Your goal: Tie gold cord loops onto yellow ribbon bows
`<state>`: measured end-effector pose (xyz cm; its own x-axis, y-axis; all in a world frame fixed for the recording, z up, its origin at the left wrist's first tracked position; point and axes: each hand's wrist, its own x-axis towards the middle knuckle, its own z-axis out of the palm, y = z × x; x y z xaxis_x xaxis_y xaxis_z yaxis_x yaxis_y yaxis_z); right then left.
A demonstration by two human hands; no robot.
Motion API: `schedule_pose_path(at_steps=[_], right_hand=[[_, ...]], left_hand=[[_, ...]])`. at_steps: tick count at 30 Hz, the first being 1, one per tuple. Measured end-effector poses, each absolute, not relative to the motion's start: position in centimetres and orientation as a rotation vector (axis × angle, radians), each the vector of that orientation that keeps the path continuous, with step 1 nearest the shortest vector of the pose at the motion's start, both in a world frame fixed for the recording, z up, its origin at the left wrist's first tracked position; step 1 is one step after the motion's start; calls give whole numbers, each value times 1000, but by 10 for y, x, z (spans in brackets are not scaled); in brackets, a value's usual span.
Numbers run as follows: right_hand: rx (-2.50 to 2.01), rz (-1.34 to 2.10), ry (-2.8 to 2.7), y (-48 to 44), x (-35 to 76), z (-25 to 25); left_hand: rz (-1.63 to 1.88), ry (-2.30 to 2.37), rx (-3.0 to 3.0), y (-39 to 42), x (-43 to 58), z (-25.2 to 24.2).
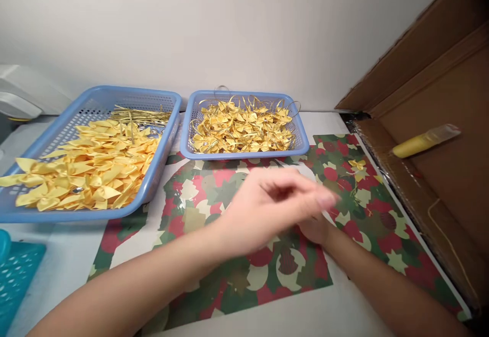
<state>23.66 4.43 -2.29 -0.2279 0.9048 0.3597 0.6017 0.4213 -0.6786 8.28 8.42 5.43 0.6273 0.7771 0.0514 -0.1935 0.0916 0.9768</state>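
My left hand (263, 204) is over the patterned sheet, thumb and fingers drawn together toward the right. Its fingertips are blurred, and what they pinch, if anything, I cannot make out. Behind and below it is my right hand (315, 229), mostly covered by the left, with its fingers hidden. Beyond the hands, a blue basket (244, 157) holds yellow ribbon bows with looped gold ties. A larger blue basket (153, 187) at the left is heaped with yellow ribbon bows (103, 169) and a bundle of straight gold ties (143, 116).
Camouflage-patterned sheet (219, 296) covers much of the table. A loose yellow bow (358, 165) lies on it at the right. A cardboard box (439, 87) walls the right side, with a yellow tube (424, 141) attached. A teal basket (23, 276) stands at lower left.
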Motion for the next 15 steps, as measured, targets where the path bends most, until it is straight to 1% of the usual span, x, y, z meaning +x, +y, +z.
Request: schedule_pose_path(at_steps=[3,5,8,11,15], right_hand=[[-1031,1126,-1798,40,232,-11],[-1018,1211,-1799,40,226,-4],[-1096,1027,-1913,45,218,0],[-1090,827,-1998,53,216,-4],[-1145,606,-1935,61,219,-16]], left_hand=[[917,706,1280,106,73,71],[1007,763,1280,114,66,80],[1062,785,1286,116,55,89],[1041,767,1302,112,46,92],[999,771,1335,105,36,95]])
